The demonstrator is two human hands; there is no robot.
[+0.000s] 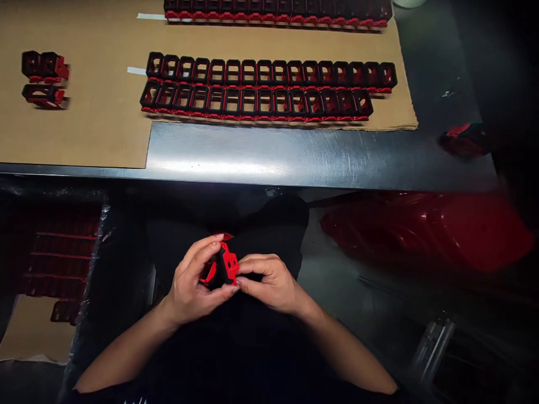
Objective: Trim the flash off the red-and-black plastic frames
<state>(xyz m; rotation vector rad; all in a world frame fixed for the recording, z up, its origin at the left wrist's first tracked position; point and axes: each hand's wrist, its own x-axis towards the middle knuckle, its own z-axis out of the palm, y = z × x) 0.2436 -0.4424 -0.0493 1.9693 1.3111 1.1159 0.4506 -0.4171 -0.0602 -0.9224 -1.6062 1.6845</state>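
Over my lap, below the table's edge, both hands grip one small red and black plastic part [226, 265]. My left hand [194, 280] curls around its left side, fingers closed over the top. My right hand [269, 280] pinches its right side with thumb and fingertips. On the table above, two long rows of the same red and black frame-shaped parts [265, 87] stand side by side on brown cardboard [92, 129]. Another row [278, 12] runs along the far edge.
A few loose parts [44, 78] sit at the cardboard's left. A bare metal table strip [295, 157] lies nearest me, with a stray red part [461, 139] at its right. A dark tray of parts [59, 258] is at lower left, a red bag [442, 230] at right.
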